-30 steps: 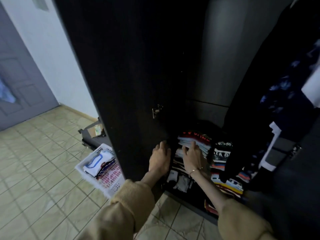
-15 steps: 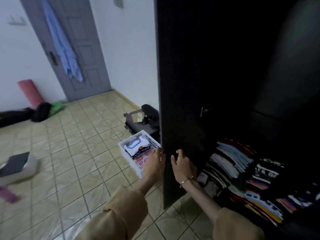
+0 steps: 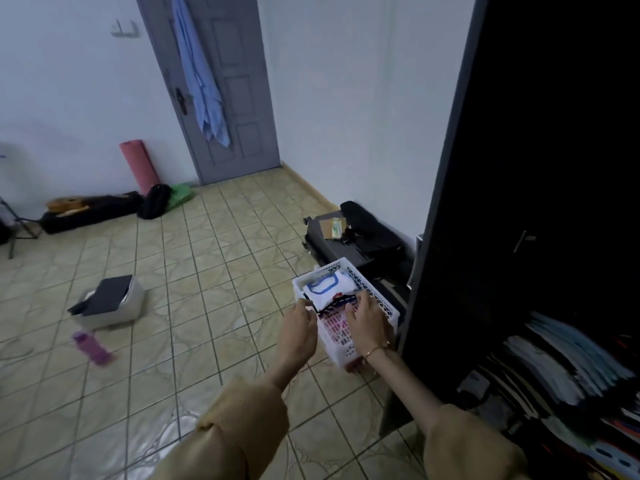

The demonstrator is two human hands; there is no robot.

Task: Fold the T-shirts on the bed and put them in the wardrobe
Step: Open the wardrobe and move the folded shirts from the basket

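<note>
A white plastic basket (image 3: 379,299) stands on the floor beside the open wardrobe door (image 3: 485,209). In it lies a small stack of folded T-shirts (image 3: 327,289), white with blue trim on top and dark ones below. My left hand (image 3: 299,329) is at the stack's near left edge, fingers curled against it. Reaching into the basket, my right hand (image 3: 367,322) curls its fingers over the stack's near right side. Stacks of folded shirts (image 3: 561,368) fill the wardrobe's lower shelf at the right.
A dark suitcase (image 3: 346,237) lies behind the basket by the wall. On the tiled floor to the left are a grey box with a dark lid (image 3: 110,303) and a purple bottle (image 3: 91,348). A grey door (image 3: 235,84) with a hanging blue shirt is at the back.
My view swung left from the wardrobe shelf to the basket. Both hands left the shirt stacks, passed the door's edge and now reach into the basket.
</note>
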